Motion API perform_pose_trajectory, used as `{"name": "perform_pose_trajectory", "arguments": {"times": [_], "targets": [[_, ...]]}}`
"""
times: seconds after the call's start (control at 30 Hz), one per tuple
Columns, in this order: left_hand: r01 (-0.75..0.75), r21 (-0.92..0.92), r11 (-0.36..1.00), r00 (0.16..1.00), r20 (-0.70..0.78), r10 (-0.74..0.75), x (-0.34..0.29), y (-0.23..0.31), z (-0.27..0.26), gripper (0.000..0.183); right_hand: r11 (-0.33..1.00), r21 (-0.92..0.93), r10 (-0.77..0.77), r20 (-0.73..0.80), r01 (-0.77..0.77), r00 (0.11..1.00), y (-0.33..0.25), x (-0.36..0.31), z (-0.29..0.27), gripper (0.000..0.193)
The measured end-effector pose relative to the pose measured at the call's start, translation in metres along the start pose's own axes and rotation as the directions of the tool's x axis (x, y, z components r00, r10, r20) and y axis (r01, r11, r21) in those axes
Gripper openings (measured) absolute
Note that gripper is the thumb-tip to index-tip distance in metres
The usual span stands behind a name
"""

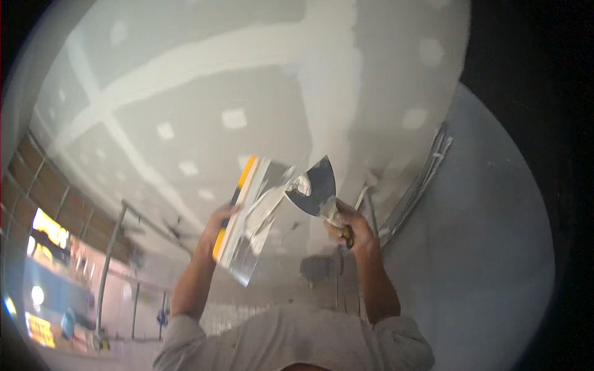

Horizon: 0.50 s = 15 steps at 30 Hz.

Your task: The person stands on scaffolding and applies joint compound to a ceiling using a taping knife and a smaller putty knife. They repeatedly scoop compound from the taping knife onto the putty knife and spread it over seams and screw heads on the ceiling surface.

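Observation:
My left hand [219, 224] grips a wide taping knife [247, 191] by its yellow and black back edge. White joint compound [263, 213] is smeared across its long metal blade, which slants through the middle of the view. A smaller putty knife [318, 188] is in my right hand [357, 229], the fingers wrapped round its compound-stained handle. This dark blade flares up and to the left, with a lump of compound on its left corner. That corner is close to the wide blade's right edge; whether they touch I cannot tell.
Grey plasterboard [260, 99] with white filled seams and patches spreads over the top. To the right stands a grey-blue wall [482, 247], with pipes [427, 179] along its edge. A metal pipe frame [111, 266] rises at the left, before a brightly lit area.

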<state>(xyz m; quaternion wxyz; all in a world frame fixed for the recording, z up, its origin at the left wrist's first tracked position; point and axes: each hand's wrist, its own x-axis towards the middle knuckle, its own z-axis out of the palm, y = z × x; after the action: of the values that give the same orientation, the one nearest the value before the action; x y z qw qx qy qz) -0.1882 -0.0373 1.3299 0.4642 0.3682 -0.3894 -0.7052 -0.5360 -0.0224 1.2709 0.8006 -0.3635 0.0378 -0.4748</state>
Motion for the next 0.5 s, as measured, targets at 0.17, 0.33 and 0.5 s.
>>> {"name": "perform_pose_trajectory", "arguments": {"times": [0.17,0.33,0.5], "targets": [[-0.137,-0.145,0.980,0.989,-0.083,0.126,-0.014,-0.024,-0.006,0.044,0.853,-0.331,-0.463,-0.120,0.404,0.878,-0.101,0.026,0.031,0.046],[-0.165,-0.109,0.980,0.974,-0.178,0.144,-0.031,-0.031,-0.029,0.048,0.147,-0.826,-0.900,0.116,0.545,0.419,-0.299,0.037,0.120,0.023],[-0.177,-0.174,0.969,0.963,-0.236,0.133,-0.071,-0.042,-0.058,0.047,-0.293,-0.724,-0.930,0.368,0.625,-0.011,-0.527,0.131,0.232,0.021]]}}
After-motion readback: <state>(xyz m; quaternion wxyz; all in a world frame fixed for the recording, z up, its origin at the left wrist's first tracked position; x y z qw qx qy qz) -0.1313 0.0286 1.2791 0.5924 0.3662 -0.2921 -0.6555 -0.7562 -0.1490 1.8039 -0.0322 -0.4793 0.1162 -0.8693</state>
